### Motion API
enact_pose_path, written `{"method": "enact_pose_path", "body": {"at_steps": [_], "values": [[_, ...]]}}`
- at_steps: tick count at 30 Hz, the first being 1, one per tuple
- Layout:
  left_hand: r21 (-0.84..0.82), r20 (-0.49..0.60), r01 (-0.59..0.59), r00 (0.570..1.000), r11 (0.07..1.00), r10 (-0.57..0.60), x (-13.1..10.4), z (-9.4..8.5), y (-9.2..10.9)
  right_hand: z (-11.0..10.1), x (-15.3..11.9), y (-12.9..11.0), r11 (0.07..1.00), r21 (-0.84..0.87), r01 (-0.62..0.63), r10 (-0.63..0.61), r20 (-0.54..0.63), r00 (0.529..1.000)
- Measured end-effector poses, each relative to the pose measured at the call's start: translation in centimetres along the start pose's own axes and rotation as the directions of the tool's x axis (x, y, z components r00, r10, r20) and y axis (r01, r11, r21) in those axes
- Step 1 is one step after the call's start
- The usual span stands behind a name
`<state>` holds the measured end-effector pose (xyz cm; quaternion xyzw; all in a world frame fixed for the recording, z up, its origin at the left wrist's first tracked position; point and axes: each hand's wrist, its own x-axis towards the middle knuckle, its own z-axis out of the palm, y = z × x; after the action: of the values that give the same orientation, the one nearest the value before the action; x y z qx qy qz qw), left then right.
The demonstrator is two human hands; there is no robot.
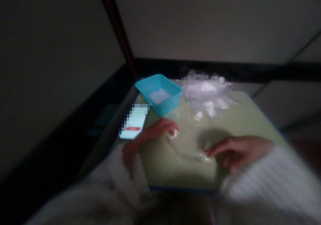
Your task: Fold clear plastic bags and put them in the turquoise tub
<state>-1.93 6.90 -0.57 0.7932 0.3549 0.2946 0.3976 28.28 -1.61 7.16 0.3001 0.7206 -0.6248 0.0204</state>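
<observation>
A thin, see-through plastic bag (187, 141) lies on the small table between my hands, its near edge showing as a faint line. My left hand (164, 128) has its fingers curled and pinched on the bag's left corner. At the right corner, my right hand (238, 151) pinches the bag between thumb and fingertips, the other fingers folded under. Blur and low light hide the exact finger contact. Past the hands, a pile of crumpled clear plastic bags (207, 91) covers the table's back right part.
A turquoise plastic basket (167, 107) with pale, flat contents stands at the back left of the pale green table (180, 178). A lit phone (135, 121) lies by the left edge, next to my left forearm. A wall (213, 24) rises behind.
</observation>
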Motion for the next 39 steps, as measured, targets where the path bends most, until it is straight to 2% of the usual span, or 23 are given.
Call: {"method": "enact_pose_path", "body": {"at_steps": [1, 3, 7, 9, 12, 14, 16, 18, 20, 22, 23, 25, 26, 29, 31, 32, 33, 34, 35, 36, 37, 38, 39], "values": [[0.009, 0.082, 0.008, 0.997, 1.0, -0.009, 0.0, 0.2, -0.1, 0.0, 0.1, -0.1, 1.0, 0.023, -0.006, 0.005, 0.028, 1.0], [0.039, 0.121, 0.024, 0.992, 0.999, -0.029, 0.0, 0.4, -0.1, 0.0, 0.3, -0.1, 1.0, 0.026, -0.004, 0.003, 0.046, 0.999], [0.091, -0.045, 0.036, 0.998, 0.995, -0.032, 0.0, 1.3, 0.2, -0.2, 1.4, 0.6, 0.994, -0.071, 0.078, -0.083, -0.07, 0.994], [0.088, -0.093, 0.024, 0.996, 0.996, -0.015, -0.1, 2.2, 0.5, -0.2, 2.0, 1.2, 0.988, -0.121, 0.091, -0.103, -0.093, 0.99], [0.062, -0.086, 0.009, 0.996, 0.998, -0.004, -0.6, 4.2, 1.1, 0.2, 3.2, 2.0, 0.983, -0.152, 0.104, -0.107, -0.009, 0.994], [0.03, -0.076, -0.01, 0.997, 1.0, 0.012, -1.3, 5.6, 1.4, 0.9, 4.1, 2.2, 0.971, -0.156, 0.183, -0.178, 0.05, 0.983], [0.07, -0.044, -0.04, 0.998, 0.997, 0.043, -2.1, 6.8, 1.6, 1.7, 5.1, 2.0, 0.941, -0.152, 0.303, -0.289, 0.105, 0.951], [0.181, 0.012, -0.075, 0.997, 0.981, 0.074, -2.9, 7.5, 1.9, 2.4, 5.9, 1.4, 0.912, -0.129, 0.389, -0.365, 0.176, 0.914], [0.3, 0.093, -0.155, 0.987, 0.941, 0.133, -3.4, 7.8, 2.2, 2.4, 5.9, 0.6, 0.902, -0.102, 0.42, -0.386, 0.249, 0.888], [0.402, 0.201, -0.259, 0.961, 0.878, 0.191, -3.7, 7.7, 2.5, 1.8, 4.8, -0.3, 0.901, -0.091, 0.425, -0.387, 0.273, 0.88], [0.438, 0.26, -0.311, 0.942, 0.843, 0.213, -3.8, 7.5, 2.7, 1.2, 3.8, -0.7, 0.895, -0.101, 0.434, -0.402, 0.24, 0.884], [0.46, 0.371, -0.413, 0.893, 0.786, 0.253, -3.8, 6.8, 3.0, 0.0, 1.1, -1.3, 0.905, -0.179, 0.385, -0.381, 0.059, 0.923], [0.447, 0.415, -0.459, 0.867, 0.767, 0.276, -3.8, 6.4, 3.2, -0.6, -0.5, -1.5, 0.908, -0.218, 0.358, -0.375, -0.041, 0.926], [0.356, 0.521, -0.58, 0.774, 0.733, 0.36, -3.6, 5.3, 3.5, -1.6, -4.4, -1.4, 0.916, -0.346, 0.204, -0.299, -0.247, 0.922], [0.309, 0.542, -0.602, 0.748, 0.736, 0.384, -3.5, 5.1, 3.6, -1.8, -5.2, -0.7, 0.896, -0.442, 0.048, -0.245, -0.4, 0.883], [0.316, 0.521, -0.58, 0.767, 0.751, 0.373, -3.4, 5.1, 3.6, -1.8, -4.9, -0.1, 0.878, -0.478, -0.015, -0.268, -0.519, 0.811], [0.347, 0.476, -0.533, 0.809, 0.772, 0.345, -3.4, 5.3, 3.5, -1.6, -4.0, 0.6, 0.868, -0.491, -0.077, -0.301, -0.641, 0.706], [0.397, 0.411, -0.464, 0.861, 0.792, 0.299, -3.4, 5.6, 3.4, -1.4, -2.8, 1.3, 0.861, -0.494, -0.124, -0.343, -0.742, 0.576], [0.453, 0.338, -0.384, 0.909, 0.804, 0.244, -3.4, 6.0, 3.2, -1.1, -1.2, 2.1, 0.856, -0.493, -0.153, -0.374, -0.796, 0.476], [0.507, 0.271, -0.309, 0.943, 0.804, 0.192, -3.5, 6.5, 3.0, -0.7, 0.5, 2.8, 0.838, -0.526, -0.142, -0.419, -0.788, 0.451], [0.55, 0.233, -0.261, 0.96, 0.793, 0.155, -3.5, 6.9, 2.7, -0.4, 2.4, 3.5, 0.816, -0.568, -0.113, -0.46, -0.754, 0.469], [0.581, 0.219, -0.237, 0.967, 0.778, 0.131, -3.5, 7.3, 2.5, 0.0, 4.1, 4.2, 0.784, -0.616, -0.081, -0.5, -0.703, 0.507], [0.601, 0.228, -0.239, 0.966, 0.763, 0.122, -3.4, 7.5, 2.3, 0.3, 5.7, 4.7, 0.749, -0.661, -0.045, -0.525, -0.634, 0.567]]}}
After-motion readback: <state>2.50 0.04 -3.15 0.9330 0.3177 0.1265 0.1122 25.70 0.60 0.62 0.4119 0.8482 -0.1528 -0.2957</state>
